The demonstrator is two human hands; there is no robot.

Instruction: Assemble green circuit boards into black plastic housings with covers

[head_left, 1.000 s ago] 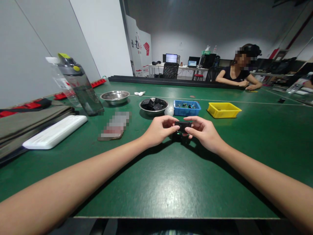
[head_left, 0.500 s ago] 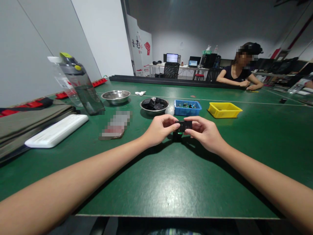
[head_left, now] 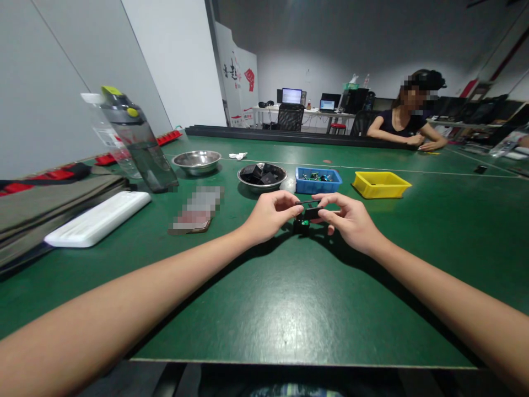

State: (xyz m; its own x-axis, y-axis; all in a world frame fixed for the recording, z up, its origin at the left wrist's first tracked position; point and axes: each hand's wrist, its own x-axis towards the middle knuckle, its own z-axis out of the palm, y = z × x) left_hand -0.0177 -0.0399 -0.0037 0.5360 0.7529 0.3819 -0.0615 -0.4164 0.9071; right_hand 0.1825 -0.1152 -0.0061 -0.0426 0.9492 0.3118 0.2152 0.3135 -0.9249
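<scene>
A small black rectangular plastic cover (head_left: 313, 213) is held between my two hands above the table. A thin dark edge shows just above it; whether that is part of the same piece I cannot tell. My left hand (head_left: 270, 218) pinches the left end between thumb and fingers. On the other side, my right hand (head_left: 348, 223) grips the right end with thumb and fingertips, its lower fingers curled beneath. Directly below stands a small black housing (head_left: 301, 226) with a bit of green circuit board showing, partly hidden by the cover.
Beyond my hands stand a metal bowl (head_left: 262, 188) of black housings, a blue bin (head_left: 318, 187) of small electronic parts and a yellow bin (head_left: 381, 191). Another metal bowl (head_left: 197, 171), a phone (head_left: 198, 212), a white case (head_left: 99, 219) and bottles (head_left: 151, 157) are leftward. A person sits across.
The black cover has tipped in my hands, so its broad face is turned differently and a thin edge shows above. My right fingers have shifted their grip slightly. The housing below stays put.
</scene>
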